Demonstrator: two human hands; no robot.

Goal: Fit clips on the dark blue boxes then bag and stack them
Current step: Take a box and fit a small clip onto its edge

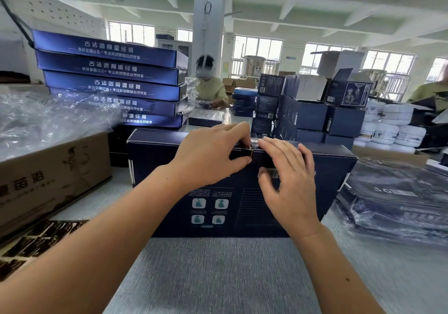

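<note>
1. A dark blue box (218,192) stands on edge on the grey table (218,277), square in front of the person, its back panel facing them with four small teal icons, lines of tiny print too small to read, and a barcode partly under the right hand.
2. The left hand (208,153) curls over the box's top edge and pinches a small dark clip (240,153) there between thumb and fingers.
3. The right hand (288,175) lies just beside it, fingers spread and relaxed, resting on the top edge and the upper panel.
4. A stack of flat blue boxes (111,80) rises behind on the left; their side faces carry white Chinese lettering, headed "古法" and more.
5. A brown carton (53,175) with printed characters sits at the left, loose clear plastic bags (48,117) heaped on it.
6. Bagged dark boxes (397,199) lie at the right, close to the upright box's right edge.
7. Bare table lies open in front of the box, between the forearms.
</note>
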